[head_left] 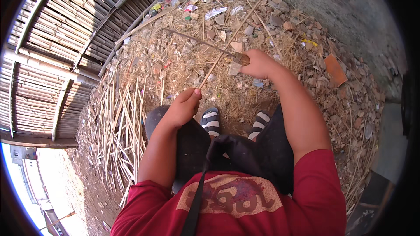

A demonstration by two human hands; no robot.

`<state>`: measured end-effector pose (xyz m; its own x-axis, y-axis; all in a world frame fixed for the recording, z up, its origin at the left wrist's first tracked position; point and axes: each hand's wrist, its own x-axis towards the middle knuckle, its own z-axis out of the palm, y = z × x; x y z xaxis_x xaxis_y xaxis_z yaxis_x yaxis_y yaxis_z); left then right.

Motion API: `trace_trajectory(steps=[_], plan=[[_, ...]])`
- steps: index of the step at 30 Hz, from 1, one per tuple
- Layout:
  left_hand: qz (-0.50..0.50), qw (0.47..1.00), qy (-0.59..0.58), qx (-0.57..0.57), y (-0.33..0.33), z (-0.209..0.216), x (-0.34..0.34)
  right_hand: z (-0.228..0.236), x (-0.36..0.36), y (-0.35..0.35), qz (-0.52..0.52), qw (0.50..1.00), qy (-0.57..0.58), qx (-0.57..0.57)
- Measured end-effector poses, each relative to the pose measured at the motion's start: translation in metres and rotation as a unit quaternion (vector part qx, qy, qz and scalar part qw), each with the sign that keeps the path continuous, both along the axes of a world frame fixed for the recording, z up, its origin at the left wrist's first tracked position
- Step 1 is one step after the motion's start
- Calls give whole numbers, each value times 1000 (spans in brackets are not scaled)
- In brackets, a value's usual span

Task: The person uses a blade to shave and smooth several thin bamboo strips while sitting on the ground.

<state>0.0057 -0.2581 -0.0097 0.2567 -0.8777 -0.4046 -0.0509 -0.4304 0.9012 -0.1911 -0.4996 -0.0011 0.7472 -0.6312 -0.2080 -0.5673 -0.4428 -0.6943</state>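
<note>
My left hand [183, 107] is closed around the near end of a long thin bamboo strip [243, 25], which slants away to the far right over the ground. In my right hand [260, 63] is the wooden handle of a long knife [197, 39]. Its thin dark blade points to the far left and crosses the strip a little beyond my left hand. Whether blade and strip touch, I cannot tell. To the left of my legs lies a loose pile of pale split bamboo strips [120, 135].
A bamboo-slat panel [57, 22] stands at the left, and a rough wall [350, 13] runs along the far right. Rubble, straw and plastic litter cover the ground. An orange tile piece [335, 70] lies at the right. My sandalled feet [211, 121] are below my hands.
</note>
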Motion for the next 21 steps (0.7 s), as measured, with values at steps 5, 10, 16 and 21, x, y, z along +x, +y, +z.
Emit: trace_trajectory(steps=[5,10,16,21], plan=[[2,1000,2,13,-1,1,-4,-28,-7,-16,20,999,-8,37],[6,998,61,8,2,3,2,-12,7,1,63,998,5,11],[-6,1000,0,17,0,-4,-5,-19,3,-2,102,992,63,44],[15,995,97,22,5,10,4,-9,14,15,93,995,17,-27]])
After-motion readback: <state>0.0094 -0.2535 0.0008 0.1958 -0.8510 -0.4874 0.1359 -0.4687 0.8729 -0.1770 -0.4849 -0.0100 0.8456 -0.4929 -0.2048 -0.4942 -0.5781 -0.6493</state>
